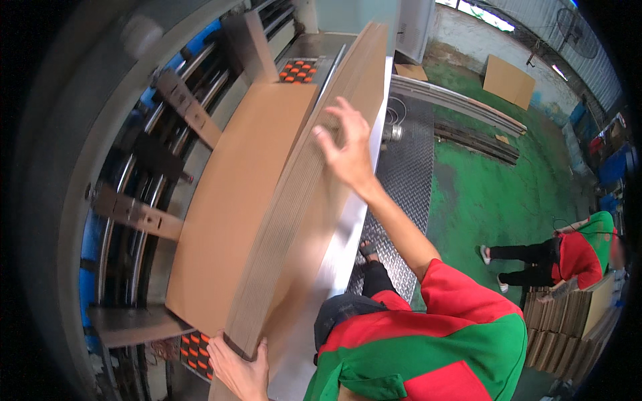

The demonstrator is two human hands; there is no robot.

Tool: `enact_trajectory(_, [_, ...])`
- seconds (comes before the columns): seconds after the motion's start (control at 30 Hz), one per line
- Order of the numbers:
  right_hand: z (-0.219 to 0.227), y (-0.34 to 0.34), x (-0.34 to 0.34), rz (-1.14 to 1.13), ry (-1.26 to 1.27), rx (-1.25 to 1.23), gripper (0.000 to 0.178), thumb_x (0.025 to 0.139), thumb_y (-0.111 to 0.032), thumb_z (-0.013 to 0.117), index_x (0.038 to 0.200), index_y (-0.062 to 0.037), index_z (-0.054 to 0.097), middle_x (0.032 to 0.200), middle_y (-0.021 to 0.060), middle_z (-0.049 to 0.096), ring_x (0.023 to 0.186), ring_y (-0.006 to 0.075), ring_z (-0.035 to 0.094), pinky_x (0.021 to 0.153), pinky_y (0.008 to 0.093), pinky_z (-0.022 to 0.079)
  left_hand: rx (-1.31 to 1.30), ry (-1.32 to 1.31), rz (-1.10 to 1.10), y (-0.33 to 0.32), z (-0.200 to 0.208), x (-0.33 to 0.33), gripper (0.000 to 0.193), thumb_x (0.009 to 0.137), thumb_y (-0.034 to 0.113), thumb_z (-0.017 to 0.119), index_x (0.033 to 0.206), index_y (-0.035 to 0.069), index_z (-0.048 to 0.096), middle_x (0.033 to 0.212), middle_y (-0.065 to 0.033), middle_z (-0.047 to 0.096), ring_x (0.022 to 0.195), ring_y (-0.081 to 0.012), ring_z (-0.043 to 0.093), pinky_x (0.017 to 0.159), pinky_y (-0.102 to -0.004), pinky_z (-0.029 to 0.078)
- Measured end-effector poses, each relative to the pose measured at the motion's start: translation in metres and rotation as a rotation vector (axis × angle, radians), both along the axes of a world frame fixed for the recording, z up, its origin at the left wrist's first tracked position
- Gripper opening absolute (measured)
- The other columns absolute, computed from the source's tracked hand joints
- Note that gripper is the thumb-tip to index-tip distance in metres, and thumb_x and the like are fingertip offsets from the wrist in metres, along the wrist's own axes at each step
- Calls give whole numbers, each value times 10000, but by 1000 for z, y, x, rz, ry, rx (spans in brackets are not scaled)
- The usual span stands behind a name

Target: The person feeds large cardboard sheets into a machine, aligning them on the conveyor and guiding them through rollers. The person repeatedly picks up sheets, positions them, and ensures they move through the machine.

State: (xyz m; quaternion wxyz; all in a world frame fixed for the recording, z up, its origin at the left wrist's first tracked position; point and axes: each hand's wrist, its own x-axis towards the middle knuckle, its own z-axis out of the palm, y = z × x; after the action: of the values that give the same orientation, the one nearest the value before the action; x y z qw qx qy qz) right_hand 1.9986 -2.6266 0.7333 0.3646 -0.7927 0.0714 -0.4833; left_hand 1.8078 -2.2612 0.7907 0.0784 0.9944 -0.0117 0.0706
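Note:
A thick stack of brown cardboard sheets (274, 257) stands tilted on its long edge, its many layered edges toward me. My left hand (239, 371) grips the stack's near lower corner, thumb on one side and fingers on the other. Over the upper part of the same stack, my right hand (348, 144) is open with fingers spread and curved; whether it touches the sheets I cannot tell. Against the stack's left side lies a flat brown cardboard sheet (231, 194) on the machine's feed bed.
Metal guide arms (137, 212) and rollers (124, 170) line the machine at left. Orange roller pads (297, 71) show beyond the sheet. A checkered metal plate (408, 157) borders the green floor (468, 194). At right, a co-worker (578, 254) bends by stacked cardboard (558, 314).

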Motion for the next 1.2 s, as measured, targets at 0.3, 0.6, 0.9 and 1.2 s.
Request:
enact_trajectory(0.3, [-38, -335, 168, -256, 101, 511, 704, 814, -471, 723, 1311, -5, 543, 1316, 219, 569, 1259, 315, 517, 1046, 396, 394, -97, 49, -215, -206, -8, 126, 760, 626, 233, 855, 1235, -24, 479, 1063, -226, 548, 1043, -427, 525, 874, -475, 429])
enact_trajectory(0.6, [-46, -472, 266, 94, 26, 725, 620, 758, -366, 793, 1204, 35, 636, 1130, 133, 669, 1043, 205, 615, 924, 324, 453, 202, 160, -215, -237, 0, 127, 801, 833, 545, 677, 1309, -66, 472, 1224, -310, 556, 1150, -457, 523, 1002, -510, 395])
enact_trajectory(0.9, [-45, -476, 271, 96, 83, 690, 344, 746, -321, 806, 920, -29, 751, 872, 14, 691, 830, 100, 596, 812, 266, 450, 224, 196, -117, -227, -3, 126, 803, 845, 559, 661, 1358, -22, 453, 1295, -285, 530, 1235, -418, 482, 1026, -509, 381])
enact_trajectory(1.2, [-56, -464, 278, 300, 90, 733, 465, 843, -386, 685, 1133, -22, 692, 1109, 82, 677, 1030, 165, 586, 938, 302, 413, 221, 155, -170, -195, -7, 110, 776, 797, 538, 711, 1319, 10, 486, 1227, -233, 567, 1174, -401, 519, 1003, -527, 391])
